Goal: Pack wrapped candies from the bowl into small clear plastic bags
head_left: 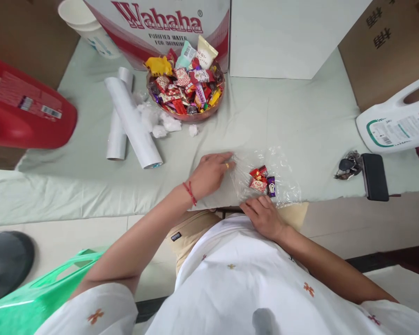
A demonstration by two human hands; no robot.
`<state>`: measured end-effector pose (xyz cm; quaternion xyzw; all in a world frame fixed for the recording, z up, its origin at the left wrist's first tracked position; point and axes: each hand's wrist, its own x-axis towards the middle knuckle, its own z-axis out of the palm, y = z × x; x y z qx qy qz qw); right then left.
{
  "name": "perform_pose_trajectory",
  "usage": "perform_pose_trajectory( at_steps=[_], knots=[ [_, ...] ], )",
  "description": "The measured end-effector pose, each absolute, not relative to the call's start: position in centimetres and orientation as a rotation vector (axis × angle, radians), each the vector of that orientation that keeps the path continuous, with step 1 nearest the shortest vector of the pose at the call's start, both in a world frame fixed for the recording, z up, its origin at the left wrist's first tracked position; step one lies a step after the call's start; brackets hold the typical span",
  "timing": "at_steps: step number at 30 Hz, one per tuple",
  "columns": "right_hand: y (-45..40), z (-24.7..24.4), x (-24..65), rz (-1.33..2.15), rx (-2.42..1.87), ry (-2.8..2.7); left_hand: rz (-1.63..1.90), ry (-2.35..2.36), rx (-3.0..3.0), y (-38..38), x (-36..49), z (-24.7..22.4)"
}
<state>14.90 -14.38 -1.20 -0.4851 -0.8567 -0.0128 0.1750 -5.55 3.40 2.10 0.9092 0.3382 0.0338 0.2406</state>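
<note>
The left hand point(212, 174) rests, fingers loosely extended, on the left edge of one clear plastic wrap point(284, 179); the right hand point(265, 216) curls at its near edge. Whether either pinches it, I cannot tell. At least four wrapped candies point(258, 185) lie within the plastic's outline, between the hands' reach, just beyond the right fingertips. Farther off are one filled bowl point(202, 114) and two white rolls point(134, 123).
</note>
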Motion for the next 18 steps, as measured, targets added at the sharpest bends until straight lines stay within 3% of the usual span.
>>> perform_pose_trajectory(
  at_steps=[10, 18],
  knots=[
    [-16.4, 1.3, 16.0, 0.249, -1.398, -1.984, 0.268, 0.788, 2.569, 7.6, -5.8, 1.0],
    [-18.2, 2.8, 17.8, 0.453, -1.835, -1.355, 0.411, 0.67, 2.462, 8.2, -2.3, 3.6]
  ],
)
